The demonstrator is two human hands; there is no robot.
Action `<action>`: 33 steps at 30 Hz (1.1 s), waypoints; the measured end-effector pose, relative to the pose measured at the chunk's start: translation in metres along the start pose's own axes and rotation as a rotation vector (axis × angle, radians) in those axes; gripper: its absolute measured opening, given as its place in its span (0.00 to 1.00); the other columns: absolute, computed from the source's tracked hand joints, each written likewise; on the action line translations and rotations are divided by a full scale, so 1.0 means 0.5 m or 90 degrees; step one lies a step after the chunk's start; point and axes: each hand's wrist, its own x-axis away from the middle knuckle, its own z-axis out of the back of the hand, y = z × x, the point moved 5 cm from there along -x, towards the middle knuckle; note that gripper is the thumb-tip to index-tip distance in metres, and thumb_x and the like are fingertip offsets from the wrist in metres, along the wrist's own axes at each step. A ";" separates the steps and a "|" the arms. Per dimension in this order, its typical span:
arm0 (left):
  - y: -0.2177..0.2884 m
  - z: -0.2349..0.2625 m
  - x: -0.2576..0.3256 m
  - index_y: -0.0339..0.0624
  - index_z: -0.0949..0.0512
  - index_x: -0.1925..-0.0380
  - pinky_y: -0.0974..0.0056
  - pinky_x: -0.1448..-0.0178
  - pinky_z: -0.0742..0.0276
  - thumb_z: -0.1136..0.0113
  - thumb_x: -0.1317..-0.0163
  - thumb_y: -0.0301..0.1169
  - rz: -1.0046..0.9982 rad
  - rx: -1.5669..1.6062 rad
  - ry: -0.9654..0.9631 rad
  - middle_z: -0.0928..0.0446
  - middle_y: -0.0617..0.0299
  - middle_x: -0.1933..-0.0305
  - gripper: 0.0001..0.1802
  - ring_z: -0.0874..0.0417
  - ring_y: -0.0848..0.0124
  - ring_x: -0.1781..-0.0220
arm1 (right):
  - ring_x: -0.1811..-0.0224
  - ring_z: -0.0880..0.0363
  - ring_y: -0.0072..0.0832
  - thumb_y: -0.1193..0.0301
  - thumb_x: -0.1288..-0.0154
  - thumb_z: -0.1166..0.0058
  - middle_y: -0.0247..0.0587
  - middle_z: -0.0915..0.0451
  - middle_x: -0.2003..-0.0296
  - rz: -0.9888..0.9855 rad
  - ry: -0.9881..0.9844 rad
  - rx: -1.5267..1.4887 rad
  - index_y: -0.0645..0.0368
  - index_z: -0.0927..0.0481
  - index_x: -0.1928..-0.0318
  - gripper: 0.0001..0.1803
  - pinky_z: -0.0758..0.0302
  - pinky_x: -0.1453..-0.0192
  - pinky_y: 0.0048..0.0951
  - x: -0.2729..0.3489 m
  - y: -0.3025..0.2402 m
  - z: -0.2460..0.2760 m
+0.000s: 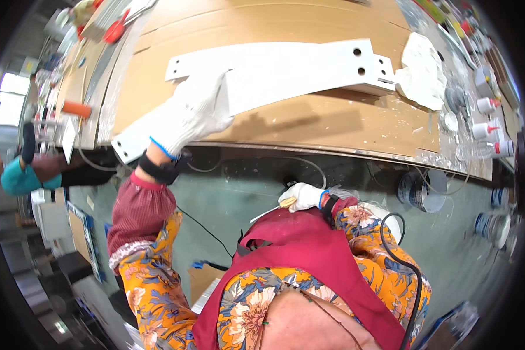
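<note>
My left hand (195,114), in a white knit glove, lies over the white curved board (286,70) on the bench. Its fingers look stretched out on the board, though white on white blurs their outline. Dark round holes mark the board's right end, and a smaller white block with holes (383,69) juts out there. Below my left wrist, a white end with holes (127,144) reaches the bench edge. Away from the bench, in front of my apron, my gloved right hand (305,197) is closed round a thin tool with a yellowish handle (287,202) and narrow pale blade.
Brown cardboard (175,26) covers the bench. A crumpled white cloth (421,70) lies right of the board, near white bottles with red caps (485,129). An orange cylinder (76,109) sits at left. A bucket (423,189) stands below the bench; a person in teal (20,175) is far left.
</note>
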 end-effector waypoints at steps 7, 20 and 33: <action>0.023 -0.170 -0.313 0.42 0.37 0.37 0.52 0.39 0.28 0.34 0.55 0.42 -0.029 -0.042 -0.344 0.28 0.42 0.42 0.43 0.26 0.44 0.42 | 0.55 0.18 0.33 0.68 0.48 0.32 0.40 0.16 0.56 0.017 0.086 -0.145 0.52 0.19 0.48 0.24 0.24 0.48 0.29 0.048 0.079 0.028; 0.046 -0.243 -0.363 0.40 0.39 0.39 0.52 0.43 0.27 0.32 0.60 0.40 -0.035 0.056 -0.434 0.27 0.40 0.48 0.46 0.25 0.44 0.45 | 0.55 0.17 0.37 0.63 0.49 0.33 0.43 0.16 0.56 0.012 0.179 -0.258 0.52 0.19 0.48 0.25 0.23 0.47 0.31 0.057 0.149 0.056; 0.018 -0.268 -0.313 0.38 0.34 0.48 0.49 0.53 0.25 0.28 0.66 0.35 -0.069 0.082 -0.330 0.24 0.46 0.58 0.41 0.21 0.47 0.54 | 0.58 0.19 0.22 0.78 0.51 0.30 0.37 0.16 0.59 0.056 0.053 -0.327 0.60 0.18 0.51 0.23 0.22 0.50 0.26 -0.011 0.124 0.088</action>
